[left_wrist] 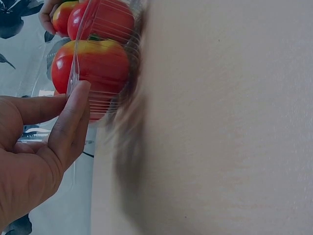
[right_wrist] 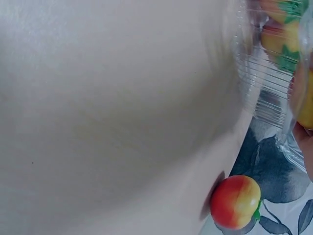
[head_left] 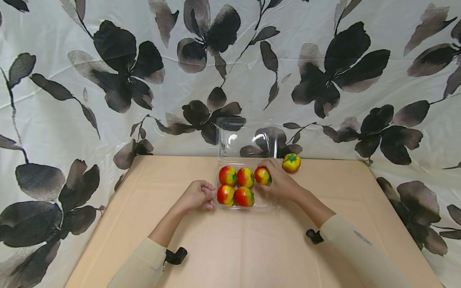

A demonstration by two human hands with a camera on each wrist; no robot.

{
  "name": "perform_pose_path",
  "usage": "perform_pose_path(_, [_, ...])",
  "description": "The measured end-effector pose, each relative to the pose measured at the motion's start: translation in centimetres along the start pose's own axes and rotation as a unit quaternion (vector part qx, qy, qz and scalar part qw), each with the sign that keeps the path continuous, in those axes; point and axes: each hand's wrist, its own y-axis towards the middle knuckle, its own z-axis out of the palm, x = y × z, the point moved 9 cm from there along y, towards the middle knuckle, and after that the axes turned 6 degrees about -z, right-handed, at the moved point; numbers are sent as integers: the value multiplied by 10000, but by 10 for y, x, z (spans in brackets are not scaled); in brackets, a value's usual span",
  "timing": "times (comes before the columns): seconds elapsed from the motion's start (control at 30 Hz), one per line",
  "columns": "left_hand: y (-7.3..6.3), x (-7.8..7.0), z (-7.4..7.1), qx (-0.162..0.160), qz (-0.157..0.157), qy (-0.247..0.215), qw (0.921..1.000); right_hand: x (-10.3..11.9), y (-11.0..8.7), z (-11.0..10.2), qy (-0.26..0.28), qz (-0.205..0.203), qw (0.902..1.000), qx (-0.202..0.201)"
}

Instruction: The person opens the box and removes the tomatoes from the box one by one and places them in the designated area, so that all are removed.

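Observation:
A clear plastic clamshell box [head_left: 265, 203] stands with its lid [head_left: 248, 140] raised at the back. Several red-and-yellow tomatoes [head_left: 227, 175] with green leafy tops sit in it, in the left and middle columns. My left hand [head_left: 196, 196] pinches the box's left rim between thumb and fingers, seen closely in the left wrist view [left_wrist: 44, 142]. At the back right compartment, my right hand [head_left: 277, 180] grips another tomato [head_left: 262, 175] over the box. In the right wrist view only the edge of that hand [right_wrist: 305, 147] shows, beside the tomato's yellow side.
One loose tomato [head_left: 291, 163] lies by the table's back edge, right of the box. The tan table [head_left: 230, 248] meets a white cloth [head_left: 266, 92] with dark flowers behind it. A black wrist camera [head_left: 175, 256] sits at the left sleeve, another [head_left: 315, 236] at the right.

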Motion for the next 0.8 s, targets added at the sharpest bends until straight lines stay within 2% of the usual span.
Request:
perform_pose_path(0.43, [2,1,0,-28,-37,39,10000,3,-13,-24,148,-135,9990,-392])
perform_pose_path(0.8, [-1,0,0,-39,-66,19,10000,-12,-36,-40,494,513,9954,-637])
